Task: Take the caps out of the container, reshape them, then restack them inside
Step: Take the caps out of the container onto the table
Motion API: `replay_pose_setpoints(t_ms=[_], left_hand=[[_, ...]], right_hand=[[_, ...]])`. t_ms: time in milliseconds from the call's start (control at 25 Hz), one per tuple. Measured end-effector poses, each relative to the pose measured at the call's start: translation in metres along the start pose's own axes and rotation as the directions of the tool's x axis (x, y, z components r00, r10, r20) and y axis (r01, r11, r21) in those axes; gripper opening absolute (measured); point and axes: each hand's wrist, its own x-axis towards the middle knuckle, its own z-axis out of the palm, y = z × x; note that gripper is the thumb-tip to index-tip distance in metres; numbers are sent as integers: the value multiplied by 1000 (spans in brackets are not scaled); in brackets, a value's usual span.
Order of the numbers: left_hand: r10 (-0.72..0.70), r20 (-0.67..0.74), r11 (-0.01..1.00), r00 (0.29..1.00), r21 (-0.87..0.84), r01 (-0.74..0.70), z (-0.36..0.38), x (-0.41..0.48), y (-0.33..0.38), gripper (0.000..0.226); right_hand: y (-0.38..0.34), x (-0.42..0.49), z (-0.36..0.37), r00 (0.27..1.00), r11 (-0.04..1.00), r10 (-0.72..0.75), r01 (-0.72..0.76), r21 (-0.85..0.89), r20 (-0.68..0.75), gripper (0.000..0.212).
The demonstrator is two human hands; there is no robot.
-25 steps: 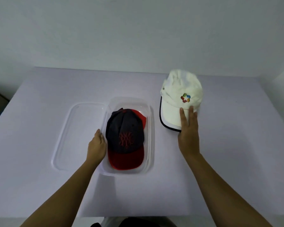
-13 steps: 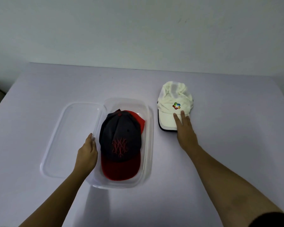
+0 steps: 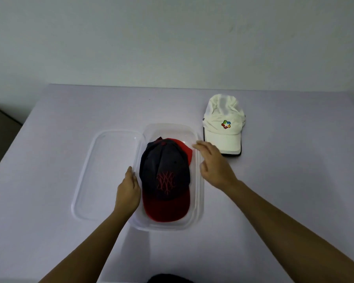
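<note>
A clear plastic container sits mid-table. Inside it lies a dark navy cap with a red logo and red brim, on top of a red cap that shows only at its far right edge. A white cap with a coloured logo rests on the table to the container's right. My left hand rests on the container's left wall, touching it. My right hand hovers over the container's right rim, fingers apart and empty.
The container's clear lid lies flat against its left side. The lilac table meets a pale wall at the back. The table's left edge drops off beside a dark floor area.
My right hand has let go of the white cap's brim and moved left to the container's right rim. The white cap stays on the table. My left hand has stayed on the container.
</note>
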Motion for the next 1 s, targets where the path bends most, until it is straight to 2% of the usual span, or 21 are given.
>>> replay_pose_setpoints(t_ms=[80, 120, 200, 280, 360, 440, 640, 680, 760, 880, 960, 1000], left_hand=[[13, 12, 1000, 1000, -11, -13, 0, 0, 0, 48], [20, 19, 1000, 1000, -16, -19, -1, 0, 0, 48], [27, 31, 999, 999, -27, -26, -4, -1, 0, 48], [33, 41, 999, 999, -39, -32, -6, -3, 2, 48], [46, 40, 998, 998, -46, -44, -7, -4, 4, 49], [54, 41, 997, 998, -58, -52, -7, -5, 5, 49], [48, 69, 997, 997, -65, -43, -11, -6, 6, 49], [50, 78, 997, 996, -67, -45, -12, -7, 7, 49], [77, 101, 996, 992, -62, -70, -16, -9, 11, 51], [141, -25, 987, 990, -69, -142, -32, -6, 31, 56], [48, -40, 976, 998, -212, -55, -45, -9, 57, 51], [-25, 52, 931, 998, -363, 42, -50, -14, 72, 51]], right_hand=[[-41, -23, 20, 977, 980, -185, 191, -53, 105, 56], [-56, -30, 31, 956, 972, -192, 216, -89, 222, 63], [-68, -35, 50, 889, 959, -41, 164, -233, 457, 91], [-74, -31, 58, 812, 907, 116, 148, -394, 572, 117], [-79, -27, 62, 780, 847, 187, 179, -500, 597, 131], [-83, -26, 65, 784, 820, 207, 187, -542, 585, 132], [-91, -23, 57, 768, 910, 213, 70, -410, 605, 116], [-95, -23, 54, 788, 927, 203, 35, -372, 581, 108], [-104, -23, 48, 878, 949, 155, -5, -314, 453, 86], [-111, -32, 34, 976, 957, 67, -5, -291, 206, 71], [-113, -44, 26, 999, 962, 5, 6, -274, 39, 68], [-115, -50, 23, 998, 956, -46, 29, -292, -52, 66]])
